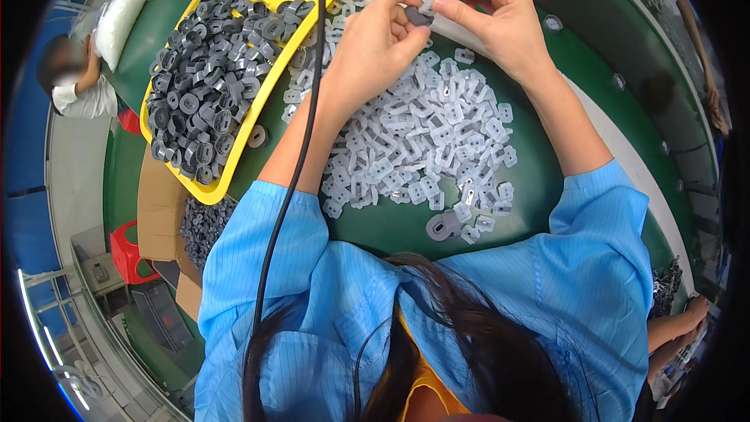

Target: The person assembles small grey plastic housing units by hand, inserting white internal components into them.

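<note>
Between thumb and fingers, my left hand (380,43) grips a dark grey plastic part (419,16). Close beside it, my right hand (496,19) pinches a small translucent white plastic piece (426,5), which meets the grey part. Under my forearms a loose heap of such white pieces (422,133) spreads over the green table. One grey part (444,226) lies at the heap's near edge. To the left, a yellow tray (248,121) holds a pile of grey parts (211,70).
A black cable (311,109) hangs down across the view, over my left arm. At the left, an open cardboard box (160,207) contains more dark parts, near a red stool (127,254). Another person (78,78) is at the far left; someone's arm (678,324) shows at the right.
</note>
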A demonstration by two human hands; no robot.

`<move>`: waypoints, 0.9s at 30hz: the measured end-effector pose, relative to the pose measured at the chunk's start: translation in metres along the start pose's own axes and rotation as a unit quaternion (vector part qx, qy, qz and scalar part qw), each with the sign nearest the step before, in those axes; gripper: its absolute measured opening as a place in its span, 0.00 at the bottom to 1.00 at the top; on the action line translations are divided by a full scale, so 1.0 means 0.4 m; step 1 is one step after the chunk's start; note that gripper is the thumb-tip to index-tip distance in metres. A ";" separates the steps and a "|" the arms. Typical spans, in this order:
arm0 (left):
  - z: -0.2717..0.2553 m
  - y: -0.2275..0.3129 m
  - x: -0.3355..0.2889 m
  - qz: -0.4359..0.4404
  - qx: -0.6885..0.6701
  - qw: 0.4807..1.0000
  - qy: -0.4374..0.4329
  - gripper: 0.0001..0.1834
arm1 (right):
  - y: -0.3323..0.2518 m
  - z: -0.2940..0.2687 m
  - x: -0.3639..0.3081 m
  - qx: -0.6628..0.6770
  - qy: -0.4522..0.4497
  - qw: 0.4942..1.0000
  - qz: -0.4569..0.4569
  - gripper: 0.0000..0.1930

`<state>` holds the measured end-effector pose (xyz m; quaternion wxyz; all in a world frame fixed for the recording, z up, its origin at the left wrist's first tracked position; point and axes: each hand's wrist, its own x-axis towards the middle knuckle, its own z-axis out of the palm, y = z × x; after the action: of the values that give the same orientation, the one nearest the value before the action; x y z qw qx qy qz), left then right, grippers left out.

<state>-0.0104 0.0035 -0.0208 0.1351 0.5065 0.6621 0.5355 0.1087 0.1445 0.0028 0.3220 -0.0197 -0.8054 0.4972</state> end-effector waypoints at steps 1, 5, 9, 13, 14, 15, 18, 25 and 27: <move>0.004 0.000 0.002 0.004 -0.024 1.000 0.004 0.16 | 0.003 0.002 -0.002 0.001 0.001 1.000 0.004 0.09; 0.009 0.028 -0.001 0.004 0.024 1.000 -0.016 0.17 | -0.034 0.036 -0.002 0.169 -0.021 0.978 0.123 0.08; 0.031 0.036 0.006 0.023 0.055 0.996 0.064 0.23 | -0.005 0.020 -0.007 0.102 -0.040 0.991 0.081 0.09; 0.014 0.027 0.000 0.013 0.073 0.996 0.051 0.21 | -0.014 0.013 -0.001 0.072 -0.002 0.996 0.049 0.07; 0.013 0.028 -0.001 0.014 0.049 0.998 0.037 0.20 | -0.020 0.014 0.001 0.082 0.002 0.994 0.070 0.06; 0.018 0.023 0.001 0.013 0.048 0.998 0.033 0.20 | -0.028 0.014 0.005 0.093 0.005 0.992 0.091 0.06; 0.020 0.020 -0.001 0.009 -0.053 0.998 0.030 0.20 | -0.058 0.006 0.005 0.055 -0.010 0.991 0.121 0.06; 0.030 0.026 -0.007 0.050 0.022 0.997 0.059 0.20 | -0.034 0.003 -0.005 -0.004 -0.042 0.993 0.108 0.08; 0.033 0.039 -0.003 0.053 -0.011 0.997 0.063 0.20 | -0.048 0.014 -0.019 -0.220 0.054 0.972 -0.069 0.10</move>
<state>0.0078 0.0088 -0.0129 0.0696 0.5049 0.6356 0.5799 0.1172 0.1276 0.0131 0.3866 -0.0610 -0.8757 0.2826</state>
